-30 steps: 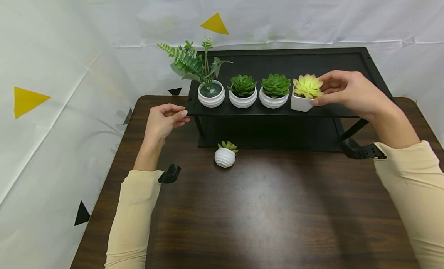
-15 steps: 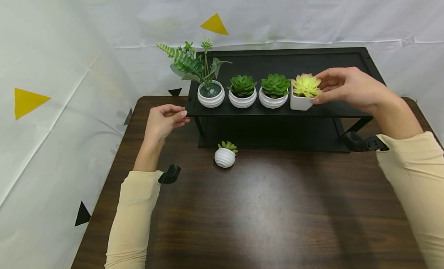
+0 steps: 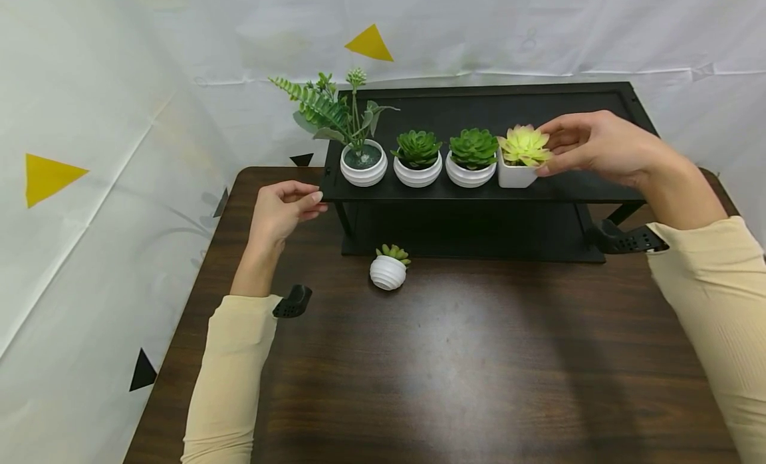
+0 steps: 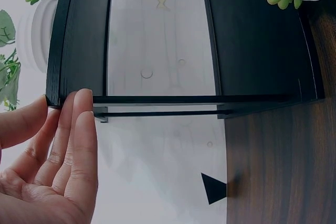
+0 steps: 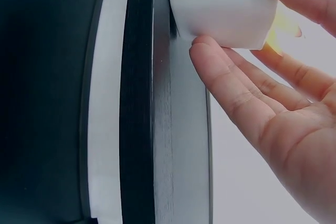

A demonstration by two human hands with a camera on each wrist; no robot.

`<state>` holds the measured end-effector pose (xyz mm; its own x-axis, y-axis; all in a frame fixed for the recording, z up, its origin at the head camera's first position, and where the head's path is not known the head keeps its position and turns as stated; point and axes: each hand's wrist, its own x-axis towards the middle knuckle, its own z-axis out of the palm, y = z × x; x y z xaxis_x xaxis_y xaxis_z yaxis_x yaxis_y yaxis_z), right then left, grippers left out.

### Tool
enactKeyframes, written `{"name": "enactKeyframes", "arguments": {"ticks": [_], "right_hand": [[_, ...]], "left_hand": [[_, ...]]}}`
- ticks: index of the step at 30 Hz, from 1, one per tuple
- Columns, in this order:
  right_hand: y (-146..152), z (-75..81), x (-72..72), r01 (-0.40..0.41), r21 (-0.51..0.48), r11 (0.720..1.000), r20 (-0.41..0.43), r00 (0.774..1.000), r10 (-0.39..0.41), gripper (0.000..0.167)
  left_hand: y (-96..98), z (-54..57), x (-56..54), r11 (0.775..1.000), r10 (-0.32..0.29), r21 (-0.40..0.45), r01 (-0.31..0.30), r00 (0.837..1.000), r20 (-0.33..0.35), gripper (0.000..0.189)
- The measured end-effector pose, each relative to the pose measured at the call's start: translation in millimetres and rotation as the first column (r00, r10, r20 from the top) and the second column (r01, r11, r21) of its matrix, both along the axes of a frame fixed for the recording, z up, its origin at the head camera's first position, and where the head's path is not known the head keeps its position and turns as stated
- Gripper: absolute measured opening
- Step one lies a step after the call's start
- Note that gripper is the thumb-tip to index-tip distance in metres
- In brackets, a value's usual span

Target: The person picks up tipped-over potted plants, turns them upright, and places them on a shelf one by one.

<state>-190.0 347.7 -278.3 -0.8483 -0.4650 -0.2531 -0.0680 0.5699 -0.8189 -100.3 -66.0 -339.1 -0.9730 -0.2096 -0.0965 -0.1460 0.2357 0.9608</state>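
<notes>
My left hand [image 3: 280, 211] pinches the front left corner of a black two-tier shelf [image 3: 455, 108], thumb on the edge and fingers beneath. At the right of the top tier, my right hand [image 3: 610, 148] holds a yellow-green succulent in a square white pot [image 3: 517, 175]; thumb and fingertips are at the pot's sides. Left of it in a row stand two dark green succulents in round white pots [image 3: 469, 177] [image 3: 417, 177] and a taller leafy plant in a white pot [image 3: 363, 175]. In the right wrist view, the square pot [image 5: 226, 11] sits between thumb and fingers.
A small succulent in a ribbed white pot [image 3: 387, 272] leans tilted on the dark wooden table [image 3: 455, 371], in front of the shelf's lower tier [image 3: 467, 231]. White sheeting [image 3: 509, 32] with yellow and black triangles hangs behind and to the left.
My right hand has slid the square-potted succulent slightly left, up close to the neighbouring round pot. The left hand has stayed on the shelf corner.
</notes>
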Motion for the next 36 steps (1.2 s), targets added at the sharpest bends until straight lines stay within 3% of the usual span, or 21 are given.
{"name": "enactKeyframes", "arguments": {"ticks": [19,36], "right_hand": [[1.9,-3.9,0.1,0.008,-0.115,0.993,0.051,0.999,-0.002,0.063],[5.1,-3.9,6.2,0.028,-0.093,0.995,0.011,1.0,-0.027,0.065]], "left_hand": [[0.1,0.0,-0.5,1.0,-0.004,-0.006,0.004,1.0,-0.004,0.023],[0.1,0.3,-0.1,1.0,-0.006,-0.003,0.006,1.0,0.002,0.023]]}}
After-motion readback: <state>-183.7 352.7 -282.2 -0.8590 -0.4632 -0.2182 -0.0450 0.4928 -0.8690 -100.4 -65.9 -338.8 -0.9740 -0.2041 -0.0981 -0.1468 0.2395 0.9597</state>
